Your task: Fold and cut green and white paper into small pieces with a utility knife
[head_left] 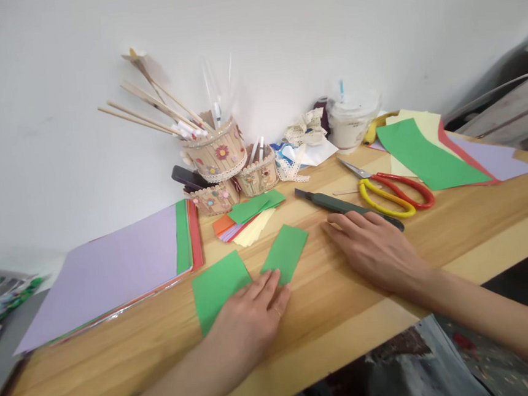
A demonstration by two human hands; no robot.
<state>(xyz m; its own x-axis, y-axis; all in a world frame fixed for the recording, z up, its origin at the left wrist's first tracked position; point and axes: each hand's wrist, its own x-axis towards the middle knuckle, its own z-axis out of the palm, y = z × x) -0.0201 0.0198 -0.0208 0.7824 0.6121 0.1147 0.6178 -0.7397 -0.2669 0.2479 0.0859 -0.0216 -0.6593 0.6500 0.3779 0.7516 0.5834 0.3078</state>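
My left hand (pixel 255 313) lies with its fingers outstretched over two green paper pieces. Its fingertips touch the lower end of the smaller green strip (pixel 288 251), and its palm side covers part of the larger green rectangle (pixel 220 282). On the tabletop to the right rests my right hand (pixel 372 247), palm down with fingers extended. Those fingers are against a dark green tool that looks like a utility knife (pixel 326 202), without wrapping round it; part of its handle is hidden. Just beyond are scissors (pixel 386 196) with one yellow and one red handle.
A fan of small coloured paper strips (pixel 247 221) lies behind the green pieces. Large coloured sheets (pixel 126 265) are stacked at left, with cut sheets (pixel 431 152) at right. Decorated holders (pixel 216 153) with sticks and pens, lace (pixel 307 129) and a white cup (pixel 352 122) stand by the wall.
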